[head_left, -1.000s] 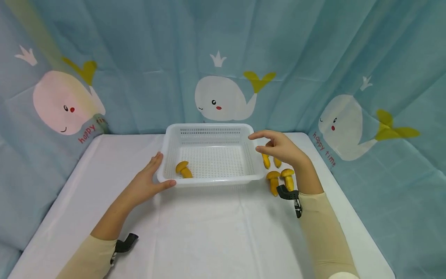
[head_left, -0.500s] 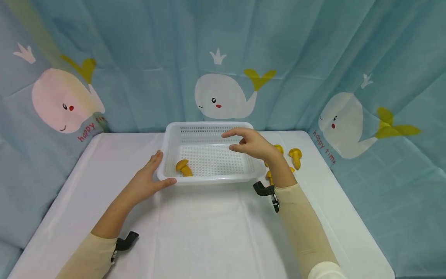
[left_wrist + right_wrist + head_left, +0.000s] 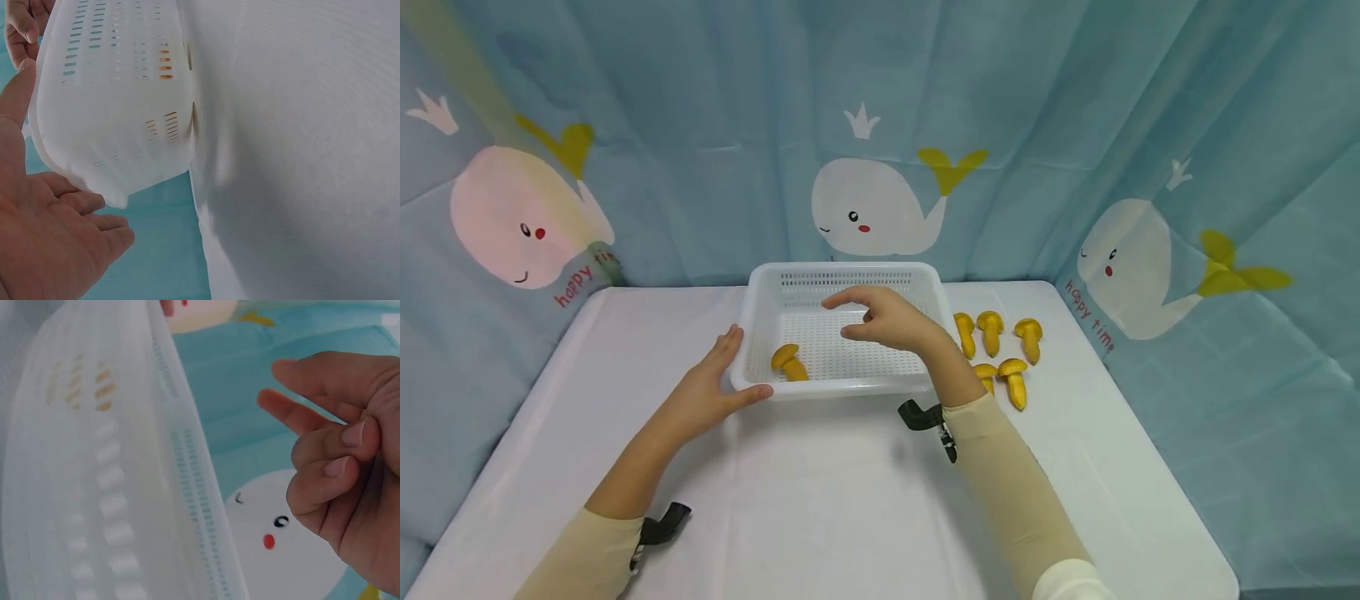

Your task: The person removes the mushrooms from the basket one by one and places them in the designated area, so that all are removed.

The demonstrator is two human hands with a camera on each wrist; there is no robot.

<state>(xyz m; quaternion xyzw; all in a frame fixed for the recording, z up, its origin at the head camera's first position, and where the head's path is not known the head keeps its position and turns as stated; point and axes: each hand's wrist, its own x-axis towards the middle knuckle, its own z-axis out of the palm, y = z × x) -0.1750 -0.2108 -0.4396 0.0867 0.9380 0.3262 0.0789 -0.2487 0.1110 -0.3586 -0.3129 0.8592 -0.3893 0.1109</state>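
Observation:
A white plastic basket (image 3: 842, 388) with slotted walls stands toward the back of the table. Inside its near left corner lies one yellow-brown toy mushroom (image 3: 789, 362). My left hand (image 3: 696, 400) rests against that corner, thumb on the front rim and fairly straight fingers along the left side. Over the basket hovers my right hand (image 3: 887, 318), holding nothing. Its thumb and index finger are extended with a gap between them; the right wrist view shows the other fingers (image 3: 325, 469) curled in. Several similar mushrooms (image 3: 1015, 383) lie on the table right of the basket, one partly behind my right wrist.
A white cloth (image 3: 820, 492) covers the table. Blue curtains (image 3: 715, 167) with printed whales hang close behind the basket and along both sides. Each sleeve carries a black wrist mount, such as the right mount (image 3: 921, 415).
My right hand has moved left from above the mushrooms at the right to over the basket, uncovering those mushrooms. The left hand keeps its place at the basket corner.

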